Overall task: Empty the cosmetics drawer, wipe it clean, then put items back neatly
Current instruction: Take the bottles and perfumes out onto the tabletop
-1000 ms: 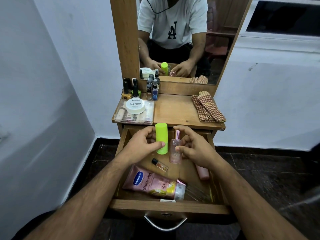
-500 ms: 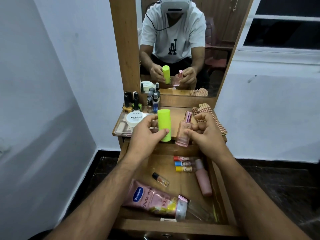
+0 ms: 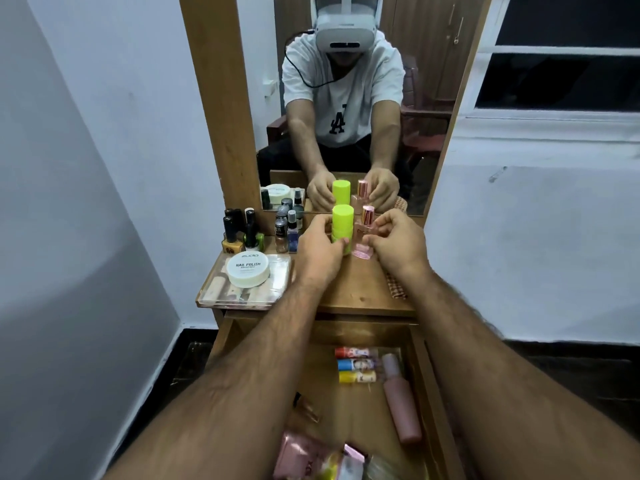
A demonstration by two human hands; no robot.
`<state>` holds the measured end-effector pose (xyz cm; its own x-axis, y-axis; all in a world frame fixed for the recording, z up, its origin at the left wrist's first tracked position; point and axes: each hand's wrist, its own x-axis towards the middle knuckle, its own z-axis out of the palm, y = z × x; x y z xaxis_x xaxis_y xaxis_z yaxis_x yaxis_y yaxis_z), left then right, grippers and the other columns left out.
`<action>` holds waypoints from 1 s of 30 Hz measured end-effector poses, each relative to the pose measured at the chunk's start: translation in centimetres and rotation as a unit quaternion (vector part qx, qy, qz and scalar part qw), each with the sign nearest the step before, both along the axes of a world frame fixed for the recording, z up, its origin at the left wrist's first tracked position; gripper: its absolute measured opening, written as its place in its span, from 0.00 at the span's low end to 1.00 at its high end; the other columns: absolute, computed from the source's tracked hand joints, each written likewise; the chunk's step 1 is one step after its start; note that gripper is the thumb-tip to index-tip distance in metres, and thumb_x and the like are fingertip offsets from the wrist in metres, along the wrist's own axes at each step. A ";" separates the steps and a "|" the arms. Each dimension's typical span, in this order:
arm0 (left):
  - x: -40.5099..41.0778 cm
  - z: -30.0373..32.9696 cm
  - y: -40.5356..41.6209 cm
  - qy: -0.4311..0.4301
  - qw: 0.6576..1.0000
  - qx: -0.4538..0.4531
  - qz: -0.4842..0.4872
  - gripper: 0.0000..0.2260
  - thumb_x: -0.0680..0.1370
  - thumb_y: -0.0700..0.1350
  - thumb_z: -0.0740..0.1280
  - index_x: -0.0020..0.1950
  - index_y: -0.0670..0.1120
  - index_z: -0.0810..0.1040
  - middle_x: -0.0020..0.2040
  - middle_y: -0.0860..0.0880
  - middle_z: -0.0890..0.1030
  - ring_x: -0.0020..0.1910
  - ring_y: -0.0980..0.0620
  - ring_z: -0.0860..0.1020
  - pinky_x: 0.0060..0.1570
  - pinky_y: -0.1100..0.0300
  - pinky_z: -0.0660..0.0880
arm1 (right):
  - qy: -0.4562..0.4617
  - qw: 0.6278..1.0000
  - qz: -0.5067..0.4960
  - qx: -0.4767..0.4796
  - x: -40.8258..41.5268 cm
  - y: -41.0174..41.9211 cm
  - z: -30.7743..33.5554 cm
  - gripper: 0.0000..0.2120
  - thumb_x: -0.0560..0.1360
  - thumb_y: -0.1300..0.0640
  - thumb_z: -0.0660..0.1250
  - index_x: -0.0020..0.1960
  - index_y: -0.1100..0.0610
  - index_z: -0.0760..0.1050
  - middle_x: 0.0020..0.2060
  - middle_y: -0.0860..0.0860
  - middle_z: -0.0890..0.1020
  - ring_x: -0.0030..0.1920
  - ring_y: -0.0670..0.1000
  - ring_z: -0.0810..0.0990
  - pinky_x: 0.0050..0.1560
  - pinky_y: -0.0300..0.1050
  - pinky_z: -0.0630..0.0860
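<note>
setting both bottles upright at the back of the worktop [image 3: 360, 292]: the left hand [image 3: 320, 252] grips the green tube [image 3: 342, 227], the right hand [image 3: 398, 242] pinches the pink perfume bottle [image 3: 364, 237]. best to seat each base flat before letting go, clear of the nail polishes [image 3: 242, 233], since the drawer [image 3: 429, 393] is not yet emptied.

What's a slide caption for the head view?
Left hand sets green bottle, right hand sets perfume, on dresser top.
</note>
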<state>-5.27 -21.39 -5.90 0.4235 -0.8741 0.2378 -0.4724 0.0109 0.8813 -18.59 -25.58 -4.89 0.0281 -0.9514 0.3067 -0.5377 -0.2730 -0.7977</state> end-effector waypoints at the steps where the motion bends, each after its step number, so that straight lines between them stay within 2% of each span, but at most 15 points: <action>1: 0.0 -0.1 -0.5 0.000 1.000 0.006 0.004 0.19 0.75 0.42 0.73 0.65 0.48 0.75 0.59 0.49 0.82 0.57 0.52 0.78 0.59 0.58 0.73 | 0.003 1.000 0.001 0.005 0.2 -0.6 0.0 0.12 0.69 0.61 0.78 0.45 0.52 0.75 0.39 0.46 0.81 0.45 0.50 0.81 0.48 0.48 0.78; 4: 0.5 -0.4 -1.6 -0.002 1.000 0.013 0.004 0.20 0.76 0.41 0.72 0.67 0.47 0.75 0.61 0.49 0.81 0.55 0.56 0.75 0.55 0.63 0.68 | 0.013 1.000 0.018 0.021 0.5 -2.2 0.3 0.13 0.69 0.62 0.77 0.43 0.50 0.75 0.40 0.48 0.82 0.44 0.52 0.82 0.50 0.54 0.80; 7: 0.6 -0.9 -2.3 -0.005 1.000 0.003 0.013 0.20 0.75 0.41 0.73 0.66 0.47 0.77 0.60 0.50 0.82 0.55 0.56 0.77 0.56 0.63 0.70 | 0.024 0.999 0.034 0.031 0.4 -3.2 0.5 0.15 0.69 0.63 0.77 0.42 0.48 0.73 0.40 0.49 0.82 0.43 0.56 0.84 0.48 0.58 0.81; 10: 0.4 -1.4 -2.3 -0.018 0.999 -0.012 0.045 0.19 0.73 0.45 0.75 0.64 0.50 0.80 0.55 0.50 0.84 0.54 0.52 0.80 0.56 0.55 0.76 | 0.033 0.999 0.031 0.023 0.3 -3.5 0.6 0.15 0.70 0.63 0.76 0.41 0.47 0.73 0.37 0.49 0.82 0.40 0.56 0.84 0.48 0.58 0.82; 13: -0.1 -1.5 -2.2 -0.043 0.997 -0.014 0.069 0.17 0.74 0.46 0.74 0.63 0.51 0.80 0.54 0.50 0.84 0.53 0.50 0.80 0.55 0.52 0.77 | 0.034 0.999 0.024 0.009 0.3 -3.3 0.6 0.13 0.69 0.62 0.77 0.46 0.49 0.77 0.35 0.49 0.82 0.39 0.55 0.84 0.50 0.55 0.81; 18: -0.5 -1.0 -1.6 -0.081 0.991 0.008 0.109 0.15 0.77 0.45 0.71 0.63 0.49 0.79 0.55 0.48 0.82 0.55 0.48 0.79 0.55 0.53 0.75 | 0.024 0.999 0.024 0.013 0.8 -3.0 0.7 0.12 0.69 0.62 0.78 0.49 0.52 0.80 0.34 0.49 0.83 0.40 0.54 0.84 0.49 0.56 0.82; 22: -0.9 -0.3 -0.5 -0.106 0.983 0.044 0.147 0.10 0.80 0.43 0.67 0.60 0.51 0.78 0.51 0.49 0.82 0.47 0.49 0.76 0.45 0.56 0.71 | 0.022 0.999 0.032 0.006 2.0 -2.7 0.4 0.12 0.70 0.63 0.77 0.47 0.51 0.79 0.34 0.50 0.83 0.37 0.53 0.84 0.46 0.55 0.82; 24: -1.4 -0.2 -0.2 -0.122 0.980 0.061 0.148 0.09 0.81 0.43 0.64 0.61 0.50 0.76 0.50 0.48 0.82 0.48 0.48 0.78 0.44 0.56 0.71 | 0.018 1.000 0.023 -0.004 2.5 -2.6 0.2 0.13 0.70 0.62 0.77 0.45 0.48 0.77 0.33 0.49 0.83 0.37 0.53 0.83 0.46 0.54 0.82; 28: -2.1 -0.5 0.4 -0.131 0.979 0.083 0.128 0.20 0.82 0.41 0.61 0.74 0.44 0.66 0.61 0.42 0.80 0.59 0.42 0.78 0.56 0.51 0.73 | 0.017 1.000 0.011 -0.016 3.1 -2.2 0.2 0.13 0.70 0.63 0.76 0.45 0.49 0.76 0.32 0.46 0.80 0.39 0.51 0.82 0.48 0.47 0.79; 30: -2.1 -0.6 0.7 -0.132 0.980 0.082 0.124 0.22 0.82 0.40 0.60 0.76 0.43 0.63 0.68 0.41 0.76 0.63 0.42 0.76 0.60 0.52 0.72 | 0.016 1.000 0.019 -0.014 3.5 -2.0 0.3 0.13 0.70 0.64 0.76 0.45 0.50 0.76 0.31 0.46 0.79 0.39 0.51 0.81 0.47 0.47 0.79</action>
<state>-7.41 -20.68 -6.47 0.5703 -0.7880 0.2320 -0.6540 -0.2647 0.7087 -15.05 -27.61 -4.55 0.0750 -0.9406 0.3310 -0.5521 -0.3156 -0.7717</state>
